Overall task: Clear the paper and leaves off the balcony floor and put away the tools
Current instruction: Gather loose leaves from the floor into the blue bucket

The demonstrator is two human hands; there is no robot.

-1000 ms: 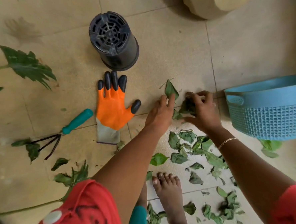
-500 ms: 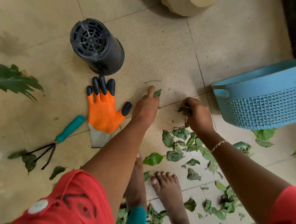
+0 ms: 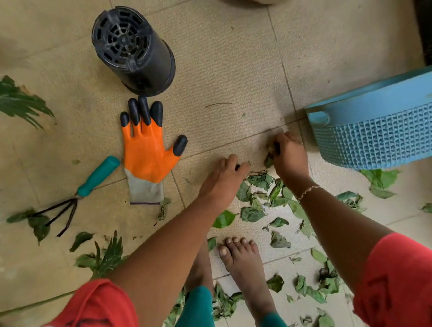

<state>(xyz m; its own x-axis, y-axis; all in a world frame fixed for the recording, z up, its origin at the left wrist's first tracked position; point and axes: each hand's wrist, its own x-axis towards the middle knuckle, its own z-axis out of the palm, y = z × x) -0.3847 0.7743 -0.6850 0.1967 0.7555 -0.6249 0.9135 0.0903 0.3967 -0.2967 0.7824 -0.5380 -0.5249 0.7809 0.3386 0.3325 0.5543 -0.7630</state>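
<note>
Just left of the blue basket (image 3: 375,138), cut off at the frame edge, the right hand (image 3: 289,156) clutches blurred leaves (image 3: 269,160); the left hand (image 3: 223,175) beside it is too unclear to tell its grip.

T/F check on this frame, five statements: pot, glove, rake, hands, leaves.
1. The pot stands upside down. True.
2. The glove lies in the basket. False: it lies flat on the floor, beside the rake.
3. The right hand grips leaves. True.
4. The left hand holds the rake. False: the rake lies on the floor, untouched.
5. The floor is free of leaves. False: many lie scattered on it.
</note>
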